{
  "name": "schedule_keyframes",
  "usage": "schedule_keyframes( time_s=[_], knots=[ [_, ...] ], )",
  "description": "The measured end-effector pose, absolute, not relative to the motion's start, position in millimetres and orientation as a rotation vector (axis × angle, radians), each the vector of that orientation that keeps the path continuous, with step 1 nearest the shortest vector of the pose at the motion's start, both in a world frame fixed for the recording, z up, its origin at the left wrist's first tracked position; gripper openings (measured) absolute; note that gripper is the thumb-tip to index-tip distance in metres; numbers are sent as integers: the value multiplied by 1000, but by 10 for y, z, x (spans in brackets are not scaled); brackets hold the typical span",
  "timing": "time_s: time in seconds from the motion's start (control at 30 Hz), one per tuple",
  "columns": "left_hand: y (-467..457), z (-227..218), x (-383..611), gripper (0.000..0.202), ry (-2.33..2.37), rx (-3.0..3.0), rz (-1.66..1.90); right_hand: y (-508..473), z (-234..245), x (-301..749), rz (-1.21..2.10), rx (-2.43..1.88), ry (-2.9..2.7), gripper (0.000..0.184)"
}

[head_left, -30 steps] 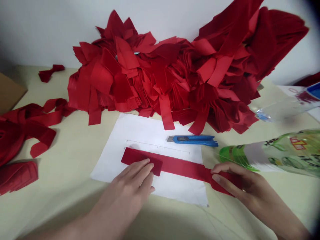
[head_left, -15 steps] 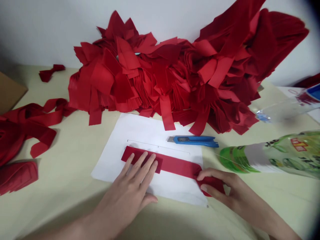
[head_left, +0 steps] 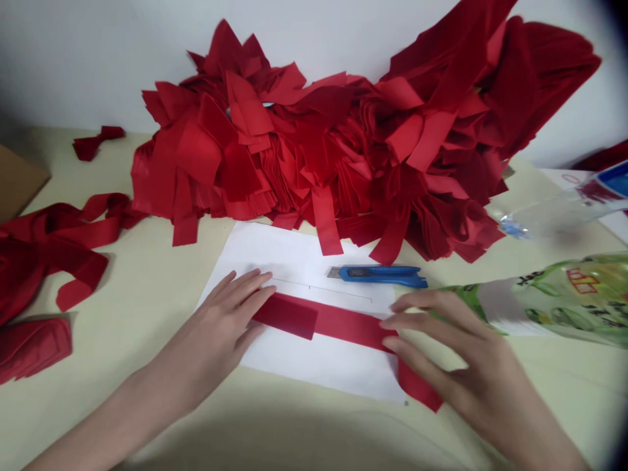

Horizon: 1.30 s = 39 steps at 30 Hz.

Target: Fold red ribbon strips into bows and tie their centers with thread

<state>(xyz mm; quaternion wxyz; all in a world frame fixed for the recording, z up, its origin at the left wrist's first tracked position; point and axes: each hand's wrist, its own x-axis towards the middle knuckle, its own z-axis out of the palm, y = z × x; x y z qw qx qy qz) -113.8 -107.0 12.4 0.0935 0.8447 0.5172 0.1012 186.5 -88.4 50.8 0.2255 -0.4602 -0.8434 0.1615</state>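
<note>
While the left hand [head_left: 210,320] lies open beside the red strap [head_left: 343,325], right-hand fingers [head_left: 422,325] rest on it, gripping nothing.

A red fabric strip [head_left: 343,325] lies flat across our white paper sheet [head_left: 318,258], angled slightly downward to the right, with a shorter, darker red piece [head_left: 287,316] laid over its left end. Our left hand [head_left: 216,320] sits at that end, fingers open and spread, just beside the layered edge. Our right hand [head_left: 456,353] lies over the strip's far side, where the band runs past the paper's edge in a loose tail [head_left: 417,386] beneath the fingers.
</note>
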Motion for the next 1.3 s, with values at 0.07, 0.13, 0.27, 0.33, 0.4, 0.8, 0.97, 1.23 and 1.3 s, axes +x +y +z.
schedule_keyframes(
  time_s=[0.07, 0.13, 0.27, 0.33, 0.4, 0.8, 0.97, 1.23, 1.3],
  knots=[
    [-1040, 89, -1203, 43, 1518, 2430, 319, -861, 425, 1641, 540, -1187, -2376, 14],
    [-1018, 77, -1249, 39, 1507, 2345, 352, -830, 306, 1459, 626, -1137, -2440, 19],
    [-999, 90, -1306, 34, 1514, 2237, 410, -772, 97, 1333, 745, -1198, -2407, 23],
    [-999, 91, -1320, 33, 1529, 2220, 429, -762, 43, 1343, 762, -1181, -2369, 22],
    [-999, 83, -1330, 32, 1535, 2214, 448, -764, 16, 1354, 763, -1150, -2349, 21],
    [-1199, 120, -1112, 41, 1534, 2494, 522, -801, -41, 1337, 670, -1094, -2388, 21],
    [-1321, 83, -909, 41, 1378, 2767, 397, -810, -45, 1342, 659, -1101, -2396, 19],
    [-1333, -102, -906, 62, 1417, 2787, 198, -799, -41, 1349, 680, -1102, -2388, 14],
    [-1344, -119, -890, 65, 1405, 2765, 206, -798, -36, 1349, 687, -1108, -2394, 15]
  ],
)
